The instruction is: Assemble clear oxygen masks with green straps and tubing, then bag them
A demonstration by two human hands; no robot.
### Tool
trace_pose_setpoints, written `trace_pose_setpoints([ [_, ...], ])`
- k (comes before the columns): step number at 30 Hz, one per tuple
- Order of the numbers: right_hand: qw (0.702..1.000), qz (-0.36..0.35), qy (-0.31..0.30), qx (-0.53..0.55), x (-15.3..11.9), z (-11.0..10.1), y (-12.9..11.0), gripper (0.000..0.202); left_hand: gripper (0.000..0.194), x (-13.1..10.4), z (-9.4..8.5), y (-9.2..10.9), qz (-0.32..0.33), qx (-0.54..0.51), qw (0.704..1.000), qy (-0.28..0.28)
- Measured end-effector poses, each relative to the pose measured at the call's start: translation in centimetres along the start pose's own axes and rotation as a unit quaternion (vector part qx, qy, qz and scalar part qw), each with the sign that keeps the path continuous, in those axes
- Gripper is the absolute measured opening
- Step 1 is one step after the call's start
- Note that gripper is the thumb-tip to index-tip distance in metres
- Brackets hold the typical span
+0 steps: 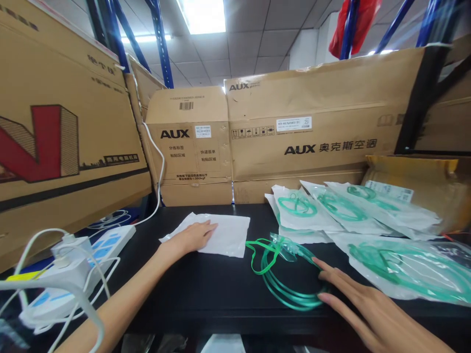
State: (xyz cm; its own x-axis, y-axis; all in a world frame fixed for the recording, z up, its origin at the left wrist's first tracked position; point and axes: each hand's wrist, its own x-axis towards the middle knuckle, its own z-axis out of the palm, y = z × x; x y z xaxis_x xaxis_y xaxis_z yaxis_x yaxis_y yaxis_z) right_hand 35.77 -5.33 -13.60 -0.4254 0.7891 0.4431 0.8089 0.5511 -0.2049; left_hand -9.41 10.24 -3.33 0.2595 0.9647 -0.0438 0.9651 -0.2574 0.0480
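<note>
My left hand lies flat on a white packet in the middle of the black table, its fingers stretched out. Part of the packet is hidden under the palm. To the right is a coil of green tubing, with a clear plastic piece and a bright green strap at its upper left. My right hand is at the coil's right edge. Its fingers and thumb are apart, with the fingertips at the tubing; whether they press on it is hard to see.
Several white-and-clear packets of green tubing lie at the right, before a brown parcel. A white power strip with plugs and cables stands at the left. Large cardboard boxes wall off the back of the black table.
</note>
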Motion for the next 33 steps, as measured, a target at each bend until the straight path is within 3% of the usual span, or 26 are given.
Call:
trace_pose_setpoints([
  [4,1.0,0.03,0.001,-0.009,-0.2,-0.2,-0.6,0.053,0.103,3.9,-0.5,2.9,-0.058,-0.013,0.998,-0.028],
  [6,0.999,0.036,-0.001,-0.01,0.1,-0.4,-0.9,0.056,0.109,6.1,-0.7,4.9,-0.07,-0.021,0.996,-0.043],
  [9,0.999,0.03,-0.017,-0.007,0.7,-0.9,-1.2,0.059,0.101,9.0,-0.9,8.0,-0.08,-0.035,0.995,-0.048],
  [12,0.998,0.021,-0.052,-0.009,1.4,-1.3,-1.7,0.062,0.079,11.0,-1.1,10.8,-0.095,-0.051,0.993,-0.045],
  [17,0.994,0.043,-0.105,0.008,3.7,-1.5,-4.0,0.063,0.055,12.2,-1.8,13.3,-0.064,-0.084,0.994,-0.012],
  [21,0.987,0.093,-0.125,0.045,6.2,-1.5,-6.0,0.065,0.051,10.5,-3.9,12.5,-0.005,-0.102,0.994,0.045],
  [26,0.989,0.081,-0.087,0.089,9.1,-2.0,-7.5,0.053,0.064,4.2,-6.0,9.7,0.059,-0.121,0.986,0.1],
  [29,0.995,0.071,-0.022,0.066,11.4,-1.7,-8.6,0.04,0.063,0.0,-4.9,8.7,0.091,-0.135,0.982,0.096],
  [33,0.999,0.036,-0.026,-0.026,14.6,0.2,-10.1,0.016,0.058,-3.5,-1.9,7.9,0.107,-0.169,0.976,0.083],
])
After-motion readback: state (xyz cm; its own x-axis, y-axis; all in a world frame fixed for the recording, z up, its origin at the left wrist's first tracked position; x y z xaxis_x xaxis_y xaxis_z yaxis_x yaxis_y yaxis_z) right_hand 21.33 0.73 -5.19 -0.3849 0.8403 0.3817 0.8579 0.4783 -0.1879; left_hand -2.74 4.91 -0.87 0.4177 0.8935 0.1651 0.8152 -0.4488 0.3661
